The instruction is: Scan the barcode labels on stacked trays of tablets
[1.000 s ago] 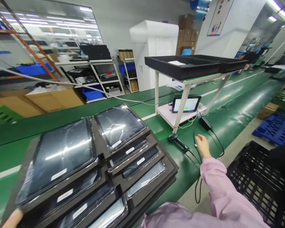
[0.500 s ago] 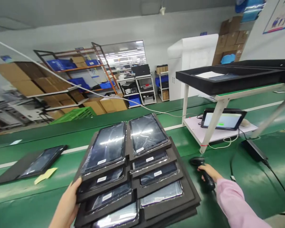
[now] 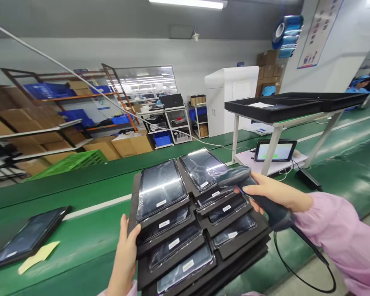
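My right hand [image 3: 274, 191] is wrapped round the handle of a black barcode scanner [image 3: 273, 211], raised over the right side of a stack of black foam trays [image 3: 200, 224]. The scanner's head points left, toward the labels. Tablets in clear film [image 3: 163, 185] lie in the staggered trays in two columns, each with a small white label [image 3: 164, 224] near its lower edge. My left hand [image 3: 125, 246] grips the left edge of the stack, thumb on the foam; its other fingers are partly hidden. A black cable hangs from the scanner.
Another tablet [image 3: 31, 234] lies on foam at the left, beside a yellow paper [image 3: 38, 257]. On the green belt [image 3: 92, 234] at the right, a white stand [image 3: 273, 150] carries black trays [image 3: 274, 110] above a lit screen [image 3: 274, 151]. A black power adapter [image 3: 308, 179] lies near it.
My right hand has lifted the scanner from the belt to above the trays. The view has turned right, and the stack with my left hand appears farther right.
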A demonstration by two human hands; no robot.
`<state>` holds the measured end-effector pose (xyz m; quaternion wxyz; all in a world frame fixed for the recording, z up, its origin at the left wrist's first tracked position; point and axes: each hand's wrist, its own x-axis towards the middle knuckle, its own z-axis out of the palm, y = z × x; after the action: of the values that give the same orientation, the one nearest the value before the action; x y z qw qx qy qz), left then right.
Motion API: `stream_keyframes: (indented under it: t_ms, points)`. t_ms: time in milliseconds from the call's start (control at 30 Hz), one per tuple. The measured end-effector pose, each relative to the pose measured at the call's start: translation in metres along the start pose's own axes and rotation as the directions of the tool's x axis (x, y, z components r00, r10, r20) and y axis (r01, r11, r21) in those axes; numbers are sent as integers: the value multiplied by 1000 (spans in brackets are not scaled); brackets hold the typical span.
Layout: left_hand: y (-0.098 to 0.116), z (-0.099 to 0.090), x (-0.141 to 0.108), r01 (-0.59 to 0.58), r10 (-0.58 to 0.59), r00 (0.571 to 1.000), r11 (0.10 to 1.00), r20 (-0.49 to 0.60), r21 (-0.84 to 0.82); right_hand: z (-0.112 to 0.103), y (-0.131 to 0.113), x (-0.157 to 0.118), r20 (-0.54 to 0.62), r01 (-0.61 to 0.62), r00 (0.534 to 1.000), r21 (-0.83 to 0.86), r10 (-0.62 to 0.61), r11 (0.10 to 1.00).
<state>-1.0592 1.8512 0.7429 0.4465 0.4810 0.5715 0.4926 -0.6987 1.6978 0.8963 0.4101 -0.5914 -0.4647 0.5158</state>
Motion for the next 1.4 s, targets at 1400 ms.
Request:
stream_keyframes:
  t_ms: [1400]
  points:
    - [-25,-17,21,-400,367,903,908,223,126,202,-56,57,-42,-215,975,47,217,976]
